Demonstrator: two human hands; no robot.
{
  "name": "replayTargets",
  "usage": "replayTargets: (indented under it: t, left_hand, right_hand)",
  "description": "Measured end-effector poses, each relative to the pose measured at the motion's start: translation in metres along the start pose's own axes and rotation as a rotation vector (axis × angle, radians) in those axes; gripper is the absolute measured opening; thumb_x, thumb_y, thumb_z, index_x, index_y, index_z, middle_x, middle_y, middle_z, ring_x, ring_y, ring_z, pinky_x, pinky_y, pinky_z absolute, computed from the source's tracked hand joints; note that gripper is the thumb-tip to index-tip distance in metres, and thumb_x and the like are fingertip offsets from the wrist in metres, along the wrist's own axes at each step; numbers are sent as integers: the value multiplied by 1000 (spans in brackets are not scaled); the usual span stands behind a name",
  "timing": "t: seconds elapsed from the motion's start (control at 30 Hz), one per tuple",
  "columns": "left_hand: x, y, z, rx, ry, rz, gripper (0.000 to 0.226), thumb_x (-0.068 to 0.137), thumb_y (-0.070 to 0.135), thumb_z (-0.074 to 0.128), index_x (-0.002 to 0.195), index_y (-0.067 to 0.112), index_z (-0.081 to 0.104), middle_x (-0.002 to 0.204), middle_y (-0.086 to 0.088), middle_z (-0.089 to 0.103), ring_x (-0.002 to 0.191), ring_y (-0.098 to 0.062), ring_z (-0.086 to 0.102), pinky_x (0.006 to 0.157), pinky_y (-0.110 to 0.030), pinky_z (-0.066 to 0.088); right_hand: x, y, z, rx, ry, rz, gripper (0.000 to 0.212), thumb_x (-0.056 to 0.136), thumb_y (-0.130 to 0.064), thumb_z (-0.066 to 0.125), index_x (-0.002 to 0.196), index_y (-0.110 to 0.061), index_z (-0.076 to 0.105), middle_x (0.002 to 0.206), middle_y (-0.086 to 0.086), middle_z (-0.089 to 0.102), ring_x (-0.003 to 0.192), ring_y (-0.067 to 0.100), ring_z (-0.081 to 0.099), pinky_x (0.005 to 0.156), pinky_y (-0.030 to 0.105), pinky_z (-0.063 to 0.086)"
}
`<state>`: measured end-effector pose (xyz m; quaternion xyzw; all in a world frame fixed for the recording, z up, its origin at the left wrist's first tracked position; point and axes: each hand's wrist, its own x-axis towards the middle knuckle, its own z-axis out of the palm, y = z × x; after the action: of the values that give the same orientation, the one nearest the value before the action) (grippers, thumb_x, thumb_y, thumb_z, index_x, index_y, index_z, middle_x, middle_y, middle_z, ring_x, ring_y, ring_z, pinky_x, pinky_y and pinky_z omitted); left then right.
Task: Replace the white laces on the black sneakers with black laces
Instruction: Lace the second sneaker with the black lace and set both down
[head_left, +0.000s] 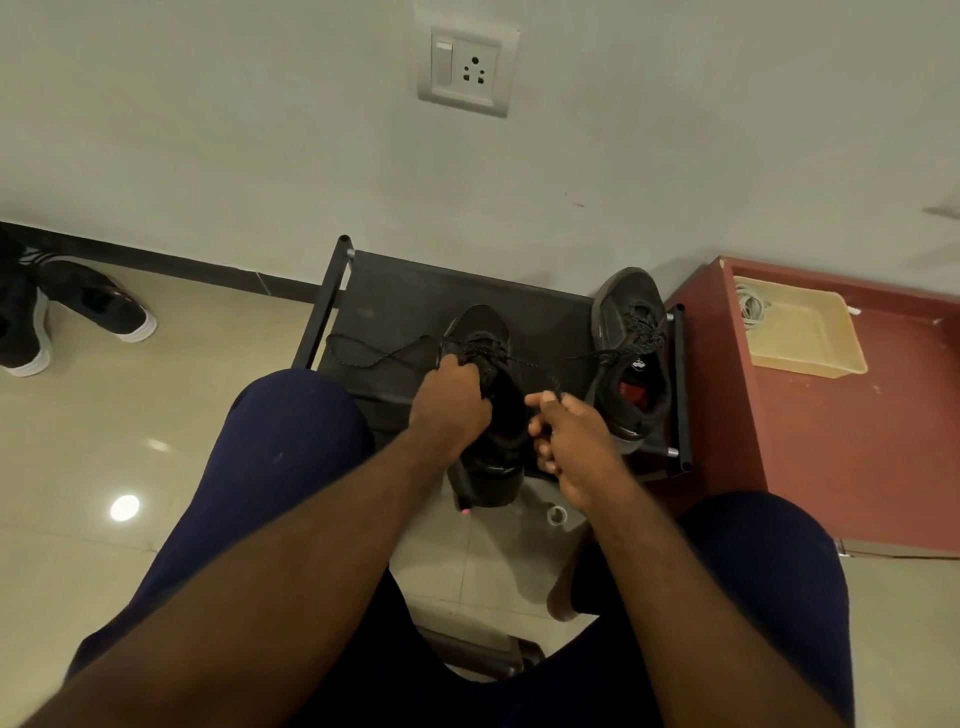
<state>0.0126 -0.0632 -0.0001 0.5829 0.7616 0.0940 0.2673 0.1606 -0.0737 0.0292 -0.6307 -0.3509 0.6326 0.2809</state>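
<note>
Two black sneakers sit on a low black rack (395, 296). The nearer sneaker (493, 452) lies between my hands, toe pointing away, with a black lace (374, 356) threaded through its front eyelets; one loose end trails left across the rack. My left hand (449, 410) grips the sneaker's upper at the eyelets. Just right of the shoe's opening, my right hand (563, 441) pinches the other lace end. The second sneaker (631, 358) stands at the rack's right edge, laced in black with a red insole showing. No white lace is visible.
A red-brown cabinet (831, 441) with a beige tray (810, 332) stands right of the rack. Black shoes with white soles (93, 306) lie on the tiled floor at far left. A small ring-shaped object (557, 515) lies on the floor under my right wrist. The wall runs behind the rack.
</note>
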Motion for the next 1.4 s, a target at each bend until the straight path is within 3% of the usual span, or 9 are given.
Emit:
replayTargets:
  t: [0.13, 0.3, 0.43, 0.53, 0.7, 0.87, 1.13, 1.27, 1.4]
  left_hand:
    - [-10, -5, -6, -32, 54, 56, 23, 93, 17, 54, 112, 8, 61, 115, -12, 55, 100, -30, 58, 87, -38, 47]
    - [-25, -12, 4, -62, 65, 117, 40, 96, 20, 53, 135, 12, 54, 125, -9, 53, 107, -30, 57, 93, -40, 49]
    - [-26, -14, 3, -92, 41, 99, 52, 96, 25, 55, 147, 20, 43, 129, -7, 49, 113, -26, 53, 98, -38, 47]
    - [-28, -14, 3, -96, 9, 88, 56, 95, 29, 56, 149, 22, 39, 128, -7, 48, 113, -25, 52, 97, -37, 48]
    - [-30, -14, 4, -103, -48, 91, 62, 92, 35, 55, 150, 21, 38, 131, -10, 49, 113, -27, 54, 94, -36, 47]
    - [-25, -20, -6, -153, -171, 108, 59, 93, 23, 57, 149, 16, 40, 137, -12, 45, 122, -29, 49, 102, -34, 42]
    - [-26, -22, -4, -212, -225, 58, 65, 83, 18, 73, 142, 20, 45, 135, -9, 41, 119, -31, 51, 103, -38, 45]
    - [-23, -25, -3, -241, -252, 26, 73, 77, 21, 78, 142, 25, 43, 134, -7, 39, 119, -31, 51, 103, -40, 45]
    - [-21, -28, -2, -243, -256, 25, 81, 71, 24, 83, 142, 26, 44, 132, -7, 45, 120, -29, 48, 100, -37, 44]
  right_hand:
    - [-3, -18, -3, 56, -75, 39, 28, 102, 1, 39, 122, -6, 57, 85, 8, 62, 54, 9, 42, 45, 21, 31]
    - [-5, -49, -1, 389, -48, -203, 29, 109, -26, 39, 111, -8, 61, 87, 6, 74, 62, 11, 62, 53, 21, 48]
    - [17, -56, 14, 418, 92, -178, 31, 106, -34, 49, 93, -10, 65, 67, 0, 60, 47, 6, 48, 42, 18, 36]
    - [34, -52, 27, 346, 93, -119, 20, 105, -19, 52, 96, -6, 64, 73, 4, 58, 54, 8, 51, 46, 18, 42]
    - [53, -47, 33, 93, 64, -177, 11, 105, -5, 47, 108, -4, 57, 97, 13, 68, 82, 21, 67, 71, 28, 59]
    - [61, -31, 31, -285, 79, -157, 15, 94, -3, 61, 83, -12, 56, 90, 11, 69, 70, 14, 60, 57, 24, 49]
    - [71, -30, 45, -455, 136, -264, 19, 90, -4, 69, 74, -12, 62, 74, 5, 66, 58, 10, 58, 46, 20, 44]
    - [77, -24, 52, -649, 142, -329, 21, 84, -11, 77, 69, -21, 65, 81, 1, 71, 78, 18, 69, 74, 34, 59]
    - [72, -17, 54, -736, 173, -389, 4, 84, -14, 77, 84, -14, 73, 95, 3, 74, 90, 17, 67, 82, 28, 53]
